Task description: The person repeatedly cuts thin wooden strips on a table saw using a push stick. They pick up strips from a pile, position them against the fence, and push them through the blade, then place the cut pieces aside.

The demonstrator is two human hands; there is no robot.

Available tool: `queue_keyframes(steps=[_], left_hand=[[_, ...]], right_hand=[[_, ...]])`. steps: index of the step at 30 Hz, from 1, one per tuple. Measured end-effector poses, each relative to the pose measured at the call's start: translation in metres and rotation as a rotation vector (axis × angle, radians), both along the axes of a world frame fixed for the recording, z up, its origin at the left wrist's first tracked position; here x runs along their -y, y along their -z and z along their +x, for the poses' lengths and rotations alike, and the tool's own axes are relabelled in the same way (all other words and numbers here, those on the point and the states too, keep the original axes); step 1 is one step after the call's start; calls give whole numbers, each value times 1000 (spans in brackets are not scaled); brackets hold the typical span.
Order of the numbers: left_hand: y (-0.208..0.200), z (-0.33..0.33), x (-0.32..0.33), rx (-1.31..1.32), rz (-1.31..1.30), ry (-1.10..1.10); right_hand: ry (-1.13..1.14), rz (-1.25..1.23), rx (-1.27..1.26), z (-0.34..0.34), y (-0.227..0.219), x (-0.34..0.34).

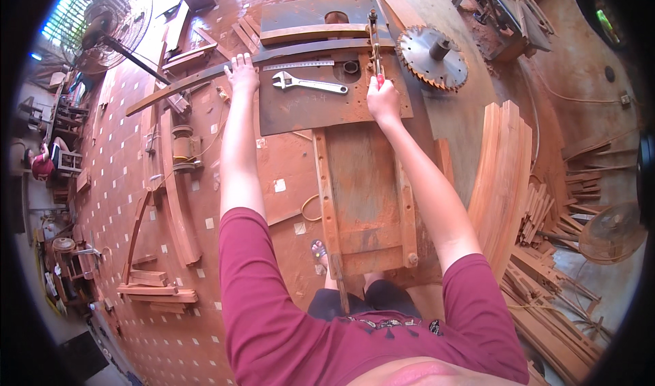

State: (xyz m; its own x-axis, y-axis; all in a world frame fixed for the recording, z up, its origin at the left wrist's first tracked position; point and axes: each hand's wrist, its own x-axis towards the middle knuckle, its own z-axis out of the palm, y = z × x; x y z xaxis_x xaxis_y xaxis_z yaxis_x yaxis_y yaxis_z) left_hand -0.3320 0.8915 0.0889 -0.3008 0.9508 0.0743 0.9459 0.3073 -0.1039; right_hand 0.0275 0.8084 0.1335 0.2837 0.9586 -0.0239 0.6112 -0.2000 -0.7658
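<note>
My left hand [242, 76] lies with fingers stretched out on a long, thin, curved strip [184, 86] that reaches past the left edge of the machine table [300, 113]. My right hand [383, 101] is closed around the red handle of a metal toggle clamp [374, 45] at the table's right side. The clamp stands over the right end of the curved strip. Between my hands lie an adjustable wrench [310, 83] and a steel ruler [299, 65]. A dark metal ring [351, 67] sits near the clamp. Behind the strip runs a curved wooden piece [314, 34].
A large toothed saw blade [415, 55] on a shaft stands right of the table. Curved boards [501, 174] are stacked at the right. Wood pieces [179, 195] and a cable spool [183, 147] are on the tiled floor at left. Another person [42, 164] sits far left.
</note>
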Motion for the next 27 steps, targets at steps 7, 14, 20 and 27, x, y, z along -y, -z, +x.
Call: queue_keyframes(steps=[7, 14, 20, 27], left_hand=[[12, 12, 73, -117, -8, 11], [12, 35, 154, -32, -61, -7], [16, 38, 213, -5, 30, 14], [13, 55, 271, -104, -18, -22]], right_hand=[[-5, 35, -1, 18, 11, 75], [26, 70, -17, 32, 4, 165], [13, 55, 23, 42, 9, 217], [-10, 20, 2, 56, 6, 276]])
